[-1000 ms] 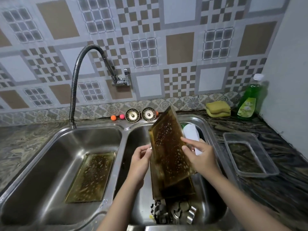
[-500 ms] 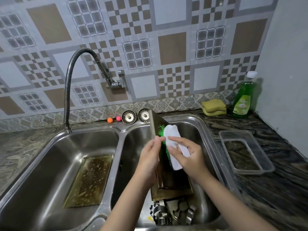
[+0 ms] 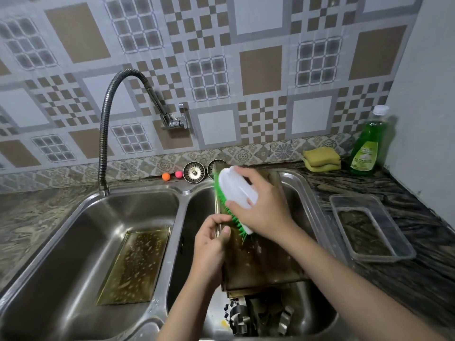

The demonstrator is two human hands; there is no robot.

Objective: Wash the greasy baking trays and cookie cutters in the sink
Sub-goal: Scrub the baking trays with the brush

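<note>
A greasy brown baking tray point(image 3: 261, 262) stands tilted in the right sink basin point(image 3: 307, 313). My left hand point(image 3: 211, 244) grips its left edge. My right hand point(image 3: 263, 205) holds a white scrub brush with green bristles point(image 3: 234, 193) pressed against the tray's upper face. Several metal cookie cutters point(image 3: 258, 316) lie in the basin below the tray. A second greasy tray point(image 3: 135, 264) lies flat in the left basin point(image 3: 61, 254).
A flexible faucet point(image 3: 108, 124) arcs over the left basin. Two sink strainers point(image 3: 194, 171) and two small balls point(image 3: 166, 176) sit on the back ledge. Yellow sponges point(image 3: 321, 158), a green soap bottle point(image 3: 366, 146) and a clear plastic container point(image 3: 369, 227) stand on the right counter.
The tray has turned from facing me toward lying back in the basin. My right hand has brought the brush up onto the tray's upper part; my left hand has slid lower along the edge.
</note>
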